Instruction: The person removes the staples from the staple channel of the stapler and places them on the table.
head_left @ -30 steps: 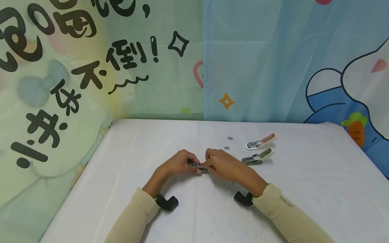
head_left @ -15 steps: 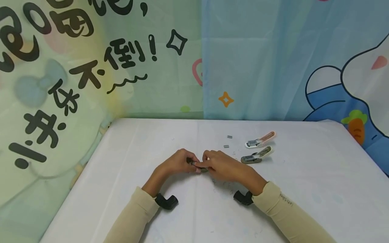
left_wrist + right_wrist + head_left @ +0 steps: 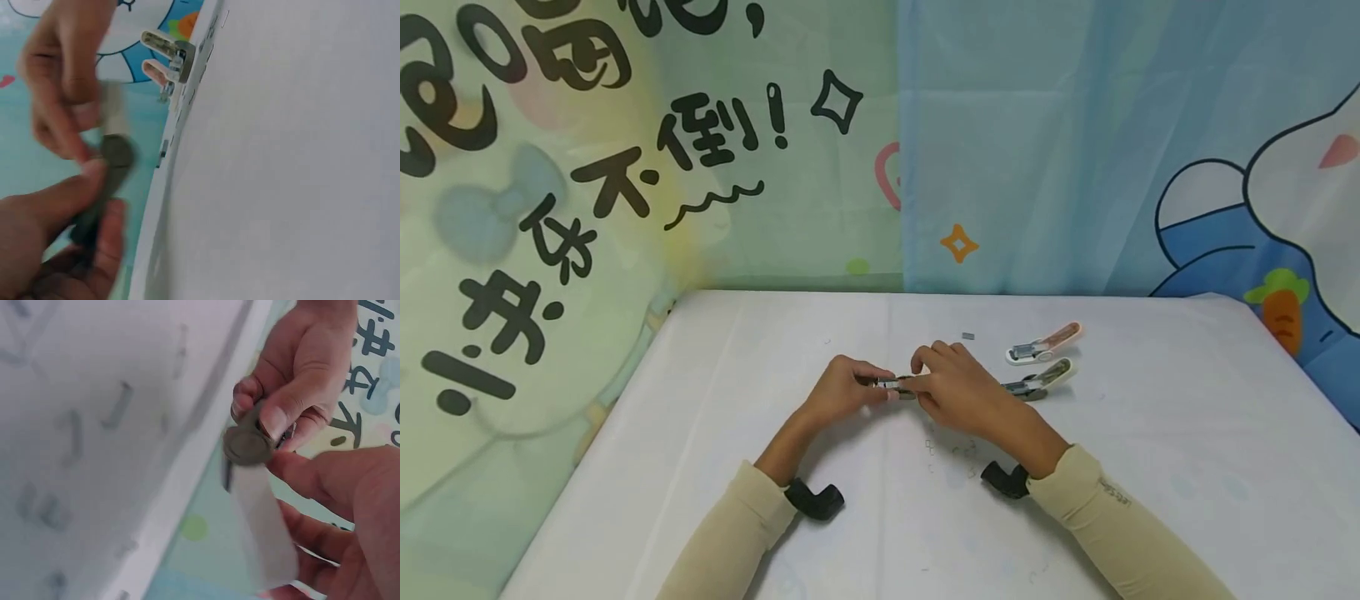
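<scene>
Both hands are at a small stapler [image 3: 891,385] with a grey-green body and a white handle, held above the white table. My left hand [image 3: 841,390] grips the grey-green body between thumb and fingers, as the left wrist view shows. My right hand [image 3: 961,390] holds the white handle end, its fingers close to the round hinge of the stapler [image 3: 247,445]. In the left wrist view the stapler [image 3: 117,152] is blurred. The right hand's fingers and thumb partly hide its handle there.
Two more staplers lie right of the hands: one with a pink and white handle [image 3: 1043,346], one grey-green and white [image 3: 1037,381], partly behind the right hand. A staple strip [image 3: 967,336] lies farther back. Loose staples [image 3: 964,448] are scattered on the white table [image 3: 737,333].
Both hands have risen with the stapler, away from the person. The right hand now covers the nearer staple strip and overlaps the grey-green stapler. Its index finger has drawn back, showing more metal.
</scene>
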The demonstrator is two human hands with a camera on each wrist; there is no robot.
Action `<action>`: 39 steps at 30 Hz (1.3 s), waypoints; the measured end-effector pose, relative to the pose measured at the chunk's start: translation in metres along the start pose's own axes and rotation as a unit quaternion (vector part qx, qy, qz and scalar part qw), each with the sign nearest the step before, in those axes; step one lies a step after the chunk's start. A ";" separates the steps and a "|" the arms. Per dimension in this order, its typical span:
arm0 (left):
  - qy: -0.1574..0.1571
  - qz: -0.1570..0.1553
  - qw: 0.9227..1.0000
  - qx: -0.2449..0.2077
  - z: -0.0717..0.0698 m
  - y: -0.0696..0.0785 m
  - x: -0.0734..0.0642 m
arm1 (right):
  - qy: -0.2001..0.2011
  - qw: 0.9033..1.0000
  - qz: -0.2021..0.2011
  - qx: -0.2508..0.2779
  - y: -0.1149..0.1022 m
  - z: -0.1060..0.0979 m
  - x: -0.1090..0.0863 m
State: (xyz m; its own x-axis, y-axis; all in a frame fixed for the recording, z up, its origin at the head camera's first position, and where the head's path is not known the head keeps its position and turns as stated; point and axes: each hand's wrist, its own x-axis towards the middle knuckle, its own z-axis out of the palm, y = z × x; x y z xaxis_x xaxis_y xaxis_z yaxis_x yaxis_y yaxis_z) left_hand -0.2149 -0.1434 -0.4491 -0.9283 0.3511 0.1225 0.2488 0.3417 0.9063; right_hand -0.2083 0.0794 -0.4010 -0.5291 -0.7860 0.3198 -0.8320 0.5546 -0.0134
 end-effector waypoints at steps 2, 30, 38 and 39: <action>0.024 -0.007 0.997 -0.074 0.001 0.001 0.000 | 0.031 0.999 -0.005 -0.038 0.000 -0.005 0.001; 0.080 0.029 0.995 0.049 0.023 0.017 0.000 | 0.052 0.992 0.094 0.062 -0.013 0.003 0.007; 0.065 0.029 0.991 0.114 0.027 0.023 -0.002 | 0.078 0.994 0.066 0.044 -0.009 0.008 0.008; 0.066 0.026 0.991 0.109 0.027 0.023 -0.002 | 0.085 0.993 0.059 0.050 -0.008 0.009 0.008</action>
State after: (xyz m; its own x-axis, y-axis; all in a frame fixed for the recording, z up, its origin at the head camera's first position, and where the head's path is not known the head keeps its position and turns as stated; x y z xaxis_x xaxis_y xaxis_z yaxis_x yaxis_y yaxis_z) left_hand -0.2003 -0.1127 -0.4396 -0.9370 0.2614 0.2316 0.3380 0.5121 0.7896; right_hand -0.2074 0.0663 -0.4069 -0.5959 -0.6547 0.4651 -0.7823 0.6041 -0.1519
